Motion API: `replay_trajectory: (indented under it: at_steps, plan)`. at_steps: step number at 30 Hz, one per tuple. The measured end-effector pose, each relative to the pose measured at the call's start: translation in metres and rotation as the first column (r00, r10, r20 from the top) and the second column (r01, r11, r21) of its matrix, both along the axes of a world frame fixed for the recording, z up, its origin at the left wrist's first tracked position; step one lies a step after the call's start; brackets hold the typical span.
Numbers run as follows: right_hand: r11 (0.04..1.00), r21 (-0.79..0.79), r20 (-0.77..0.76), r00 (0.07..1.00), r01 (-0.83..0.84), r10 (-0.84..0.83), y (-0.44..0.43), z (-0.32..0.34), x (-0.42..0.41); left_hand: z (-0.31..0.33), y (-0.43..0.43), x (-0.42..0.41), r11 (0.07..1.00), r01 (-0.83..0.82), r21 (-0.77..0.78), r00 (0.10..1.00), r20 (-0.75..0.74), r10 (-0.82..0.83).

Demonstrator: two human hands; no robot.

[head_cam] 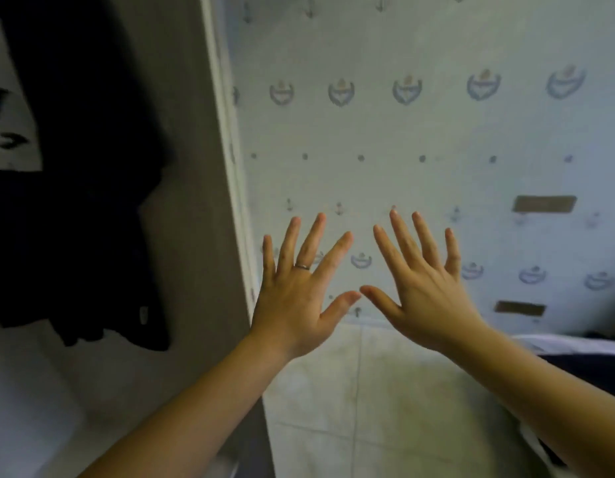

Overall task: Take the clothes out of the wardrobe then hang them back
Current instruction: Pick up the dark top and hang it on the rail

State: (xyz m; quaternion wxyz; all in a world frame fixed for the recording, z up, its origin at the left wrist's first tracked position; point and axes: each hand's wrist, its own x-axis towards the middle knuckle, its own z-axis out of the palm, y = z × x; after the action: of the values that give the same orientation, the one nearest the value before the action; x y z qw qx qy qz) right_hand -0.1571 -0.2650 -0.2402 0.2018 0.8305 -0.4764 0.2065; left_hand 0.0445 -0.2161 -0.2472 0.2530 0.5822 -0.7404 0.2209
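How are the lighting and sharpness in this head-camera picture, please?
Head view: dim, bluish light; the dark garment is nearly black, detail lost; left hand and right hand fairly sharp; the patterned wall soft; the white wardrobe edge bows from wide-angle distortion.

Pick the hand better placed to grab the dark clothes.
Left, probably. Both are open and empty, but the left hand sits beside the wardrobe edge, on the side where the dark clothes hang. The right hand is farther right and would have to cross over the left.
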Motion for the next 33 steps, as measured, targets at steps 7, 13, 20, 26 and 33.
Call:
replay_trajectory:
  at_steps: [7, 13, 20, 26, 33]
  plan:
    - [0.929, 0.279, 0.044, 0.963, 0.243, -0.266, 0.018, -0.084, -0.159, -0.092, -0.044, -0.138, 0.945, 0.171, 0.28, 0.985, -0.045, -0.165]
    - [0.74, 0.47, 0.04, 0.826, 0.481, -0.562, 0.04, -0.156, -0.264, -0.157, -0.086, -0.248, 0.818, 0.35, 0.457, 0.935, -0.122, -0.332]
    - [0.467, 0.598, -0.01, 0.589, 0.652, -0.808, 0.024, -0.215, -0.356, -0.205, -0.163, -0.358, 0.652, 0.526, 0.546, 0.838, -0.206, -0.505]
    - [0.299, 0.604, -0.043, 0.404, 0.739, -0.914, -0.042, -0.233, -0.418, -0.221, -0.274, -0.448, 0.517, 0.629, 0.581, 0.721, -0.189, -0.666]
    - [0.118, 0.654, -0.054, 0.201, 0.747, -0.978, -0.124, -0.247, -0.464, -0.23, -0.382, -0.521, 0.407, 0.637, 0.655, 0.629, -0.137, -0.765]
